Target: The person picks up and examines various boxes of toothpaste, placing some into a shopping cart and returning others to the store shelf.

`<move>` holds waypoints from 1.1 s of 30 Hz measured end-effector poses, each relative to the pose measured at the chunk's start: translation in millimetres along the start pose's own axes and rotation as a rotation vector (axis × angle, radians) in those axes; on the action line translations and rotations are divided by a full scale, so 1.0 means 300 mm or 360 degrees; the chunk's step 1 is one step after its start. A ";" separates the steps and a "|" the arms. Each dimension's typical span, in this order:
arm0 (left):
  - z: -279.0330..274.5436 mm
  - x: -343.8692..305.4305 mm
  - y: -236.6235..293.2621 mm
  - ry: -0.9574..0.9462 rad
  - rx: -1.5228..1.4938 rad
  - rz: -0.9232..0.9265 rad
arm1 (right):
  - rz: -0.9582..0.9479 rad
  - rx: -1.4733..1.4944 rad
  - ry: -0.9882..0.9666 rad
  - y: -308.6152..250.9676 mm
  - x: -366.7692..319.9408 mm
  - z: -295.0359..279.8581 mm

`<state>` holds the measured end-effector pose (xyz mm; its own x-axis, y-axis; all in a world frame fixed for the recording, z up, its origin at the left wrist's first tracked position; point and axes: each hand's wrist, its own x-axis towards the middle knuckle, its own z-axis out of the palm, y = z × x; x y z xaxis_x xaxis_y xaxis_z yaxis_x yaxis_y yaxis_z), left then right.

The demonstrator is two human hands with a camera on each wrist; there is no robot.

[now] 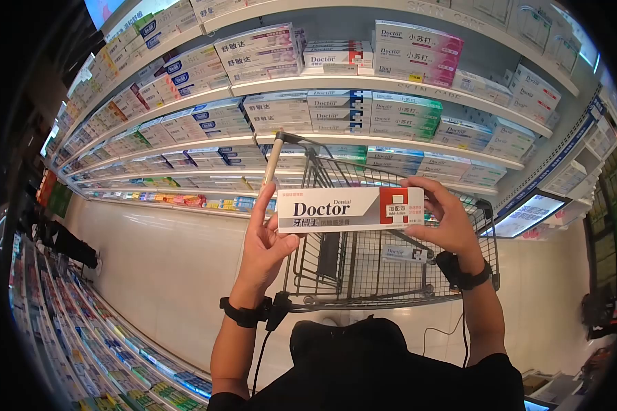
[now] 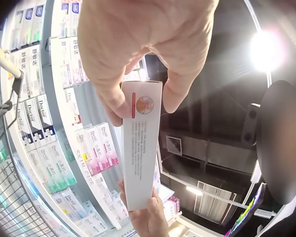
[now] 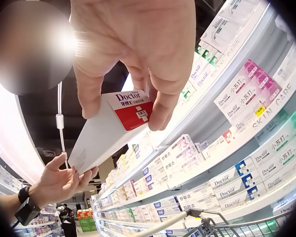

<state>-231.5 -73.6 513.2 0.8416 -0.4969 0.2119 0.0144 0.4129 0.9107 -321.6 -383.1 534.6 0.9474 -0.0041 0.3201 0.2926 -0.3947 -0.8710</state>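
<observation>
A white toothpaste box (image 1: pixel 329 211), printed "Doctor" with a red panel and white cross at its right end, is held level in front of the chest in the head view. My left hand (image 1: pixel 259 246) grips the box's left end between thumb and fingers. The other end is pinched by my right hand (image 1: pixel 449 222). In the left wrist view the narrow printed side of the box (image 2: pixel 142 148) shows, with the left hand (image 2: pixel 143 39) close to the camera. From the right wrist, the right hand's thumb and fingers straddle the red-panelled end of the box (image 3: pixel 128 111).
Below the hands stands a wire shopping cart (image 1: pixel 418 299) with a pale handle (image 1: pixel 272 164). Another toothpaste box (image 1: pixel 403 254) lies in it. Shelves (image 1: pixel 308 84) of stacked toothpaste boxes curve ahead, more shelving (image 1: pixel 110 342) is behind left, and a person (image 3: pixel 66 219) stands down the aisle.
</observation>
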 end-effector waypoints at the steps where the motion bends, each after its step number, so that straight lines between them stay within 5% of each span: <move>1: -0.005 0.011 -0.007 -0.0018 -0.0010 -0.0022 | 0.0023 0.0002 -0.0001 -0.003 0.001 -0.004; 7: -0.078 0.086 0.039 -0.0089 0.0014 -0.0281 | 0.0103 -0.0088 0.0004 -0.045 0.020 0.036; 14: -0.309 0.174 0.184 -0.0392 0.0452 -0.0248 | -0.0207 -0.0666 -0.0043 -0.152 0.132 0.222; 22: -0.518 0.342 0.285 -0.1060 0.0910 -0.0335 | -0.0345 -0.1004 -0.0167 -0.265 0.221 0.379; 29: -0.330 0.484 0.327 -0.1671 0.1727 -0.0137 | -0.0398 -0.1331 -0.0201 -0.378 0.221 0.333; 33: -0.191 0.548 0.269 -0.1703 0.1698 0.0364 | -0.0427 -0.1634 -0.0211 -0.440 0.239 0.276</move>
<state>-61.1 -78.3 601.2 -0.0079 -0.9948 0.1015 -0.8347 0.0625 0.5471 -281.4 -255.3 641.6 0.8930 0.2731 0.3577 0.3025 -0.9527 -0.0279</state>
